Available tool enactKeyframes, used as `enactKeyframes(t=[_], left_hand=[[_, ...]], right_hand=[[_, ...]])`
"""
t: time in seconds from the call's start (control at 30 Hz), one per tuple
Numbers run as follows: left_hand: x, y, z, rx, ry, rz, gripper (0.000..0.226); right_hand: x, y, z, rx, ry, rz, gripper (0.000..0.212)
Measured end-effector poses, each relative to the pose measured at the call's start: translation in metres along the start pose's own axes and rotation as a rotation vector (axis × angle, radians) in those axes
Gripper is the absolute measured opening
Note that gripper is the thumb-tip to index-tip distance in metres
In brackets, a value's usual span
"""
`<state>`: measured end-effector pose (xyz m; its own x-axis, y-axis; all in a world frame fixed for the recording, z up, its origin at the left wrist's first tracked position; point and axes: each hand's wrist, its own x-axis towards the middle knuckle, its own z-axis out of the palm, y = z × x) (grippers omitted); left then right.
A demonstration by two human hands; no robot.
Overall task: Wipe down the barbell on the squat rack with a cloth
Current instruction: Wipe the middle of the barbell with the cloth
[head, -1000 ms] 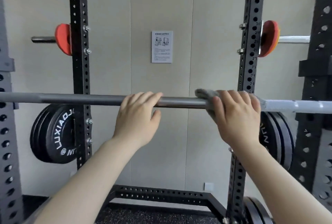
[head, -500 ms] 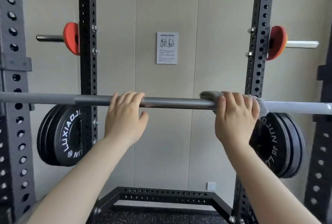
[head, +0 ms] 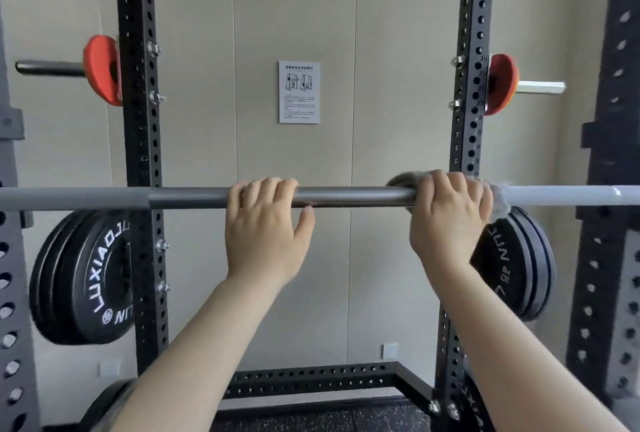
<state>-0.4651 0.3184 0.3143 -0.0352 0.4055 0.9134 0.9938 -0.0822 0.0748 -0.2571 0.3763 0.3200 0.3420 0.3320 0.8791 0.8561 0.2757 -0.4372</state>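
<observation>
A grey steel barbell (head: 353,196) runs level across the view at chest height. My left hand (head: 266,234) hooks its fingers over the bar near the middle, with the thumb free below the bar. My right hand (head: 448,220) grips the bar further right through a grey cloth (head: 398,181), which is wrapped around the bar. The cloth shows at both sides of the hand, most of it hidden under my palm. The bar looks paler to the right of the cloth.
Black perforated rack uprights (head: 140,154) (head: 467,140) stand behind the bar. Black weight plates (head: 83,279) (head: 516,265) hang on pegs low at both sides. Red-collared storage pegs (head: 102,74) (head: 500,83) stick out higher up. A paper notice (head: 299,92) is on the wall.
My right hand and the cloth have stayed at about the same place on the bar. My left hand shifted slightly along the bar. The camera view has swung a little.
</observation>
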Motion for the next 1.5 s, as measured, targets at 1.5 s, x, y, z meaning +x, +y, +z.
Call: enactKeyframes(t=[1.5], left_hand=[[0.032,-0.002,0.004,-0.173,0.132,-0.143,0.031]], right_hand=[[0.008,0.021,0.013,-0.116,0.034,-0.519,0.041]])
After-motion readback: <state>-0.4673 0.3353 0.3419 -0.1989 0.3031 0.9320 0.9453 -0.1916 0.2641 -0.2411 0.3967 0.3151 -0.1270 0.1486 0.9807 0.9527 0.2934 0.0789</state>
